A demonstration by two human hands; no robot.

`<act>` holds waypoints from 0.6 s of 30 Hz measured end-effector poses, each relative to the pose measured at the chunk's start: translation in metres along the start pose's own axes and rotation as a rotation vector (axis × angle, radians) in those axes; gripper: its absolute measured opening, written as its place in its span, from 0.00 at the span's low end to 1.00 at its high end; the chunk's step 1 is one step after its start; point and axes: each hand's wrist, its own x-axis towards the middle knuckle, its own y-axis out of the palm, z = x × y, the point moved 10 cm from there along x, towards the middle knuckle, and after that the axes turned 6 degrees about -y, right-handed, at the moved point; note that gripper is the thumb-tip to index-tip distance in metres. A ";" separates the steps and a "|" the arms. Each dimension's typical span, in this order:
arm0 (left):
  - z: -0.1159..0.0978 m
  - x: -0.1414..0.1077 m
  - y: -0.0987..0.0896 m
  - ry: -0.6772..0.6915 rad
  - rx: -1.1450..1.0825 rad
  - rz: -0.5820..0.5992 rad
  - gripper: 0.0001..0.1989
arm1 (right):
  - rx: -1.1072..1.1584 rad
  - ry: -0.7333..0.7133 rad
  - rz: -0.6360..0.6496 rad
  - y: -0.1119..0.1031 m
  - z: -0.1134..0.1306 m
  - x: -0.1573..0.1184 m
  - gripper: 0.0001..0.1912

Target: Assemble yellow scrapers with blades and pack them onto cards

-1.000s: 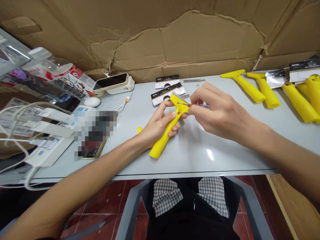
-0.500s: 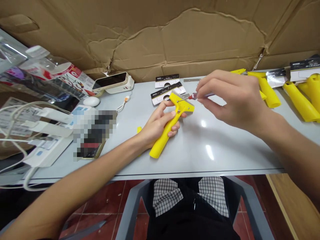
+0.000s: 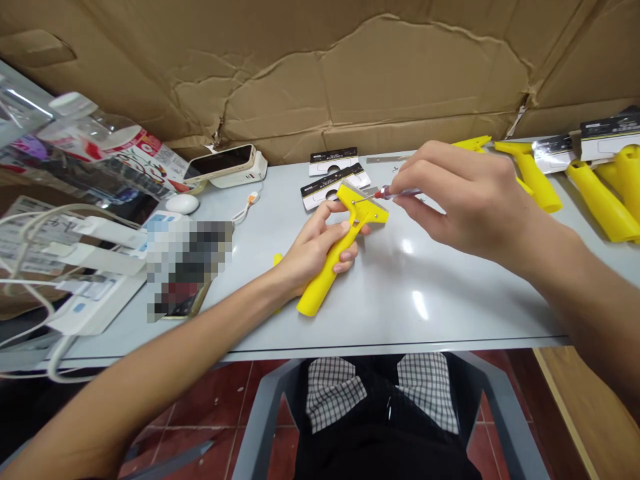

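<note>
L hand (image 3: 316, 250) has a yellow scraper (image 3: 325, 275), fingers clamped round its handle just below the head; scraper sits over the middle of the table (image 3: 450, 307), head toward approx 1 o'clock, butt end toward 7. R hand (image 3: 463, 200) pinches a red-collared screwdriver (image 3: 384, 193), fingers closed on its grip, shaft running out to 9 o'clock, tip @ the L of 2 screws on the head; can't tell if it's seated in the slot. From the scraper: 2 black-and-white blade pkgs, rear one (image 3: 333, 161) & front one (image 3: 333, 188), @ 12 o'clock; thin metal strip (image 3: 387, 159) @ 1, part hidden by R hand; more yellow scrapers (image 3: 543, 187) @ 2–3 w/ printed pkgs (image 3: 607, 137) next to them; smartphone (image 3: 220, 163) on a white block @ 10, white mouse (image 3: 182, 203) btwn 9 & 10, white power strip (image 3: 95, 310) nr 9
</note>
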 end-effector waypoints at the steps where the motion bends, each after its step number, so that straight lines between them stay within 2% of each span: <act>1: 0.000 0.000 0.000 0.000 0.005 0.000 0.17 | -0.017 0.000 0.005 0.000 0.000 0.000 0.18; 6: 0.000 0.000 0.001 0.007 0.037 0.008 0.15 | -0.097 -0.066 -0.016 0.005 0.002 -0.002 0.19; 9: 0.000 0.000 0.000 0.008 0.038 -0.002 0.15 | -0.130 -0.095 -0.043 0.005 0.004 -0.005 0.15; 15: -0.001 0.001 -0.003 0.005 0.029 -0.031 0.15 | -0.107 -0.041 0.001 0.004 0.000 -0.007 0.14; 18: 0.000 0.002 -0.004 -0.002 0.025 -0.042 0.15 | -0.107 -0.014 0.015 0.005 -0.002 -0.006 0.17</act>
